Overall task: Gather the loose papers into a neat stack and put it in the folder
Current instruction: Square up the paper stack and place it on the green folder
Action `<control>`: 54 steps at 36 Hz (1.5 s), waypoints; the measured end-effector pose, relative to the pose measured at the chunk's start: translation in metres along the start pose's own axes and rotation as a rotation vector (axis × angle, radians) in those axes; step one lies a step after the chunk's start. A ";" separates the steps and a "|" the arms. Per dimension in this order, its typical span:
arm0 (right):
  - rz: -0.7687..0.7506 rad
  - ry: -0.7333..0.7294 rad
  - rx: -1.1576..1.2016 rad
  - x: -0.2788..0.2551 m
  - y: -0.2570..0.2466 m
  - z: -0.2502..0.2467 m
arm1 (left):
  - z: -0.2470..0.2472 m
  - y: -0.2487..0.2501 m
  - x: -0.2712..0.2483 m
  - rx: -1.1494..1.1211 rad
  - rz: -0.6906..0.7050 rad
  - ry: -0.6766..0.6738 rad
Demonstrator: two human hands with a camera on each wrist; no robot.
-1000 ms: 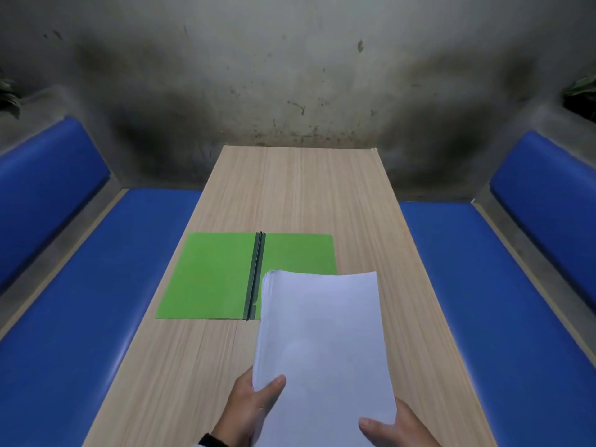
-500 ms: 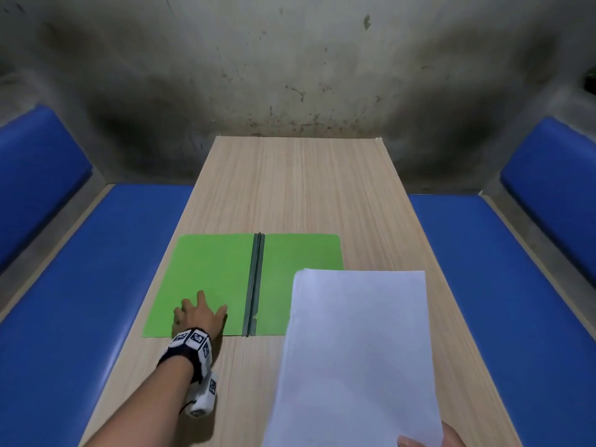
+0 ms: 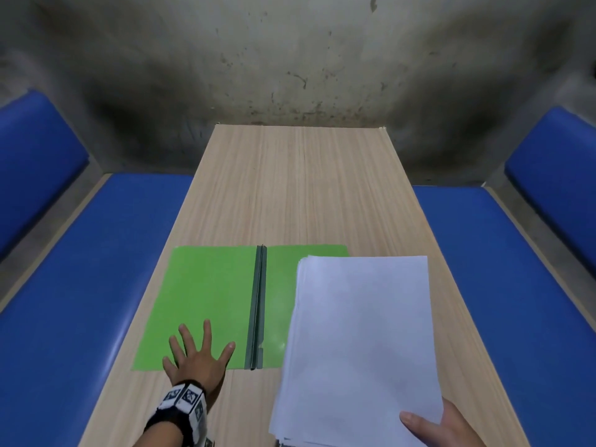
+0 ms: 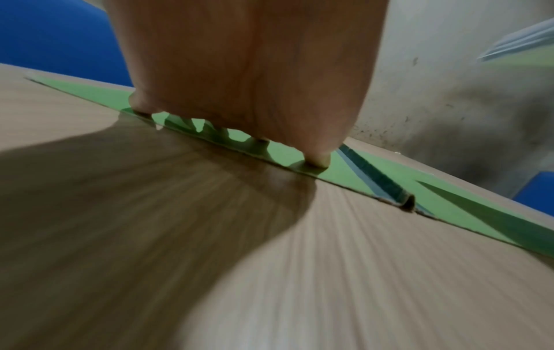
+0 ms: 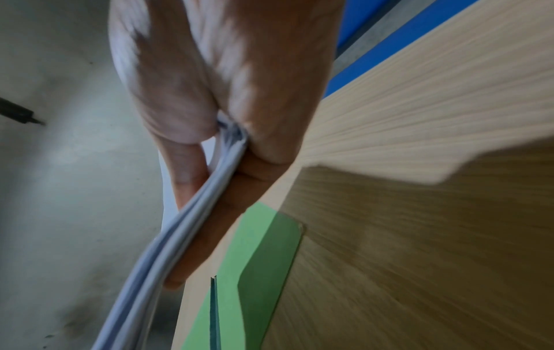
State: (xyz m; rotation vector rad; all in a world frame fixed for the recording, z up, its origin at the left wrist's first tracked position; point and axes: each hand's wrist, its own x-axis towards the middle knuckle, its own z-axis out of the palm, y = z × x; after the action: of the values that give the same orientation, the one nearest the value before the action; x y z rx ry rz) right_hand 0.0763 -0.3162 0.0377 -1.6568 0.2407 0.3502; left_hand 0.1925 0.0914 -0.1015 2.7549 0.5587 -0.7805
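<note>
An open green folder [image 3: 209, 285] with a dark spine lies flat on the wooden table [image 3: 290, 188]. My left hand [image 3: 196, 353] presses on its left leaf near the front edge, fingers spread and straight; the left wrist view shows the fingertips [image 4: 317, 161] on the green folder [image 4: 353, 175]. My right hand [image 3: 432, 427] grips the near right corner of a white paper stack [image 3: 358, 343], thumb on top. The stack hangs above the table and covers part of the folder's right leaf. In the right wrist view my right hand [image 5: 210, 189] pinches the paper stack [image 5: 168, 255] above the folder [image 5: 257, 272].
Blue padded benches [image 3: 96, 269] [image 3: 503, 269] run along both sides of the narrow table. A stained grey wall [image 3: 290, 59] closes off the far end. Bare wood stretches beyond the folder to the table's far edge.
My left hand let go of the paper stack and moved onto the folder's left leaf. The stack, now held by the right hand alone, shifted right and forward.
</note>
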 end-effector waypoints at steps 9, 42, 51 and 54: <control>0.231 -0.082 0.293 0.041 0.028 0.032 | 0.037 -0.031 -0.068 0.032 -0.012 -0.007; 0.397 0.205 -0.371 0.054 0.062 0.086 | 0.036 -0.061 -0.116 -0.054 -0.177 0.143; 0.439 0.218 -0.938 0.045 0.068 0.089 | -0.005 -0.106 -0.082 -0.196 -0.411 0.088; 0.439 0.215 -0.975 0.042 0.071 0.088 | -0.009 -0.119 -0.071 -0.306 -0.396 0.075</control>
State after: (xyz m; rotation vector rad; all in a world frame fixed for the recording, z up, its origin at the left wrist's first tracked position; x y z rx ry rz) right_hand 0.0819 -0.2347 -0.0516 -2.6092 0.6751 0.6893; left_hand 0.0911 0.1801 -0.0680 2.4273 1.1591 -0.6059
